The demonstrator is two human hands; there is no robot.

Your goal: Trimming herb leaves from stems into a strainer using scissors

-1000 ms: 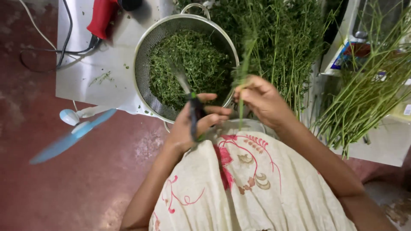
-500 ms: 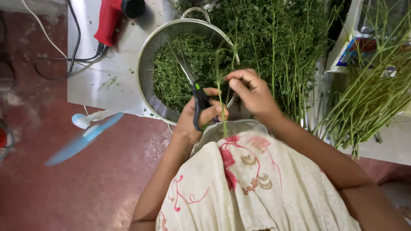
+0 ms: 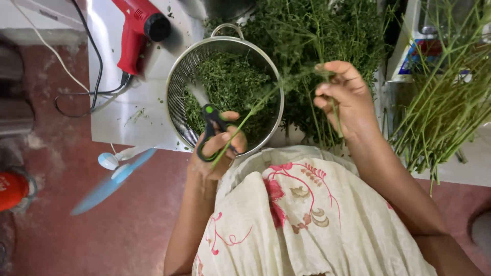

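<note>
Head view: left hand (image 3: 217, 148) grips scissors (image 3: 208, 130) over the half-filled strainer (image 3: 176, 76); right hand (image 3: 343, 97) pinches a stem (image 3: 245, 120); uncut herbs (image 3: 317, 30) heaped along the bench's far edge.

The person wears a cream garment (image 3: 307, 225) printed with red and tan floral swirls; forearms bare.

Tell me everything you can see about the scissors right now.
The scissors have black loop handles with a green pivot dot and pale metal blades, blurred. The left hand grips the handles, fingers through the loops. The blades point up and left over the chopped greens in the metal strainer. A green stem crosses the handles. Whether the blades are open cannot be told.
</note>
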